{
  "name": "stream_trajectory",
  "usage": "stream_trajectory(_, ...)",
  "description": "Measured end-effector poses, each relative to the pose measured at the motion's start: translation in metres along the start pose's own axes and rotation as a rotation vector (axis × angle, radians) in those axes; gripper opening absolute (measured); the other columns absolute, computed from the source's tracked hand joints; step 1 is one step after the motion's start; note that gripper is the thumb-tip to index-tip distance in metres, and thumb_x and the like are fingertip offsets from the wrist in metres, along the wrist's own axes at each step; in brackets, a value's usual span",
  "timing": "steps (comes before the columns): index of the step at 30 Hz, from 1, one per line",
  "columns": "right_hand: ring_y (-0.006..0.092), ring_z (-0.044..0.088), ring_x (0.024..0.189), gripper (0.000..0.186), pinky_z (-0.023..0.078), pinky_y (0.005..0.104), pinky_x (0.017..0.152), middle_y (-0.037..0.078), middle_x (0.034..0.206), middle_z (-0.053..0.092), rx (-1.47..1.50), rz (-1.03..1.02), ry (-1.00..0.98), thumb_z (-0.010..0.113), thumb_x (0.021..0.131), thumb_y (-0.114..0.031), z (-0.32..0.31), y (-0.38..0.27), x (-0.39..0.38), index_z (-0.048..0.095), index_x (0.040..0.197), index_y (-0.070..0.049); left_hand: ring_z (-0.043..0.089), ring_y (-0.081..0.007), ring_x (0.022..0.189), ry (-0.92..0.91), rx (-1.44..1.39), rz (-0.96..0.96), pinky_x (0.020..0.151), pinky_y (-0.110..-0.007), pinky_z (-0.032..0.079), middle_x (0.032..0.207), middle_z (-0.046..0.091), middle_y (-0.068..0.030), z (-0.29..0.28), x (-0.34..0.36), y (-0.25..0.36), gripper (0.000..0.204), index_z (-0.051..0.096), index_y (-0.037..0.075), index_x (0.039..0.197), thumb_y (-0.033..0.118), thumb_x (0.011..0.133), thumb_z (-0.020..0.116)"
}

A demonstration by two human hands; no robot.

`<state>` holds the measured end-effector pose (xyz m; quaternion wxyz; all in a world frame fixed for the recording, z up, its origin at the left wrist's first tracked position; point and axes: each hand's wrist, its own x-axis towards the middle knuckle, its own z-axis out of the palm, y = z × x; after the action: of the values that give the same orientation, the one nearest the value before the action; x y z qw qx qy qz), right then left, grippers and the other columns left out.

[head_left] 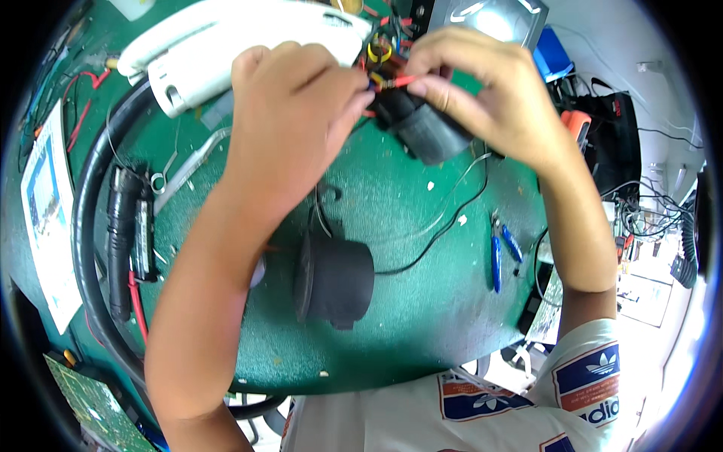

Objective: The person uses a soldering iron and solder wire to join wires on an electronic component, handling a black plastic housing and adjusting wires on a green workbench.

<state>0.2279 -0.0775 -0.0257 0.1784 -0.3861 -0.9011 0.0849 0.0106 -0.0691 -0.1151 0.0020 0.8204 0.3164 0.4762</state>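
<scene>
Mostly bare tabletop (422, 313) separates both hands (290, 120) (497, 94) from its near edge (339, 388).

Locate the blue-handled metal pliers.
In the head view's right half, the pliers lie on the green tabletop, between the squat black cylinder near centre and the right forearm.

Both hands up top, close tog., fingertips near each other! L hand (295, 113) shows its back, fingers curled, thumb angled in, tips pinched. R hand (488, 92) comes in opp., thumb low, index above, tight pinch. L forearm (202, 316) slants up w/ wrist approx. straight; R forearm (581, 218) stands steeper, hand turned inward, elbow bent.
</scene>
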Motion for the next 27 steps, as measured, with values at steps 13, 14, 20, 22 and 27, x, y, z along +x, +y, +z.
stream_trajectory(13, 0.0324, 0.061, 0.075, 0.013, 0.05, 0.04, 0.069, 0.013, 0.083, 0.063, 0.111, -0.03, 0.039, 0.07, 0.083, -0.008, 0.0, -0.001, 0.007, 0.062, 0.091, 0.0, 0.052, -0.0201, 0.072, 0.023, -0.047, -0.021, 0.075, -0.038, 0.035, 0.076, 0.053, 0.0001, -0.002, 0.002, 0.001, 0.018, 0.067, 0.011, 0.086, 0.01, 0.072, 0.077)
stream_trajectory(14, 0.032, 0.062, 0.076, 0.014, 0.05, 0.04, 0.069, 0.013, 0.083, 0.063, 0.127, -0.025, 0.037, 0.07, 0.083, -0.007, 0.001, -0.003, 0.008, 0.062, 0.092, 0.0, 0.052, -0.0201, 0.072, 0.021, -0.044, -0.023, 0.075, -0.038, 0.035, 0.076, 0.053, 0.0, -0.003, 0.002, 0.001, 0.017, 0.067, 0.011, 0.086, 0.01, 0.072, 0.077)
stream_trajectory(20, 0.03, 0.062, 0.082, 0.017, 0.051, 0.0388, 0.074, 0.012, 0.086, 0.064, 0.118, -0.089, 0.043, 0.07, 0.081, -0.006, 0.004, -0.005, 0.015, 0.063, 0.096, 0.0, 0.053, -0.0197, 0.072, 0.011, -0.045, -0.035, 0.075, -0.038, 0.035, 0.075, 0.054, 0.0004, -0.003, 0.001, 0.001, 0.016, 0.067, 0.011, 0.085, 0.011, 0.073, 0.077)
stream_trajectory(22, 0.0292, 0.062, 0.083, 0.018, 0.051, 0.0383, 0.075, 0.013, 0.087, 0.064, 0.162, -0.068, 0.029, 0.069, 0.081, -0.005, 0.003, -0.006, 0.016, 0.063, 0.097, 0.0, 0.053, -0.0193, 0.072, 0.007, -0.054, -0.041, 0.075, -0.038, 0.035, 0.075, 0.054, 0.0009, -0.003, 0.002, 0.002, 0.015, 0.068, 0.011, 0.084, 0.012, 0.072, 0.077)
stream_trajectory(27, 0.0271, 0.064, 0.082, 0.018, 0.052, 0.0366, 0.075, 0.013, 0.087, 0.063, 0.229, 0.012, -0.027, 0.067, 0.081, -0.003, 0.008, -0.008, 0.016, 0.063, 0.098, 0.0, 0.053, -0.0187, 0.072, 0.009, -0.043, -0.036, 0.074, -0.037, 0.035, 0.075, 0.055, 0.0022, -0.002, 0.001, 0.001, 0.016, 0.068, 0.012, 0.082, 0.014, 0.07, 0.079)
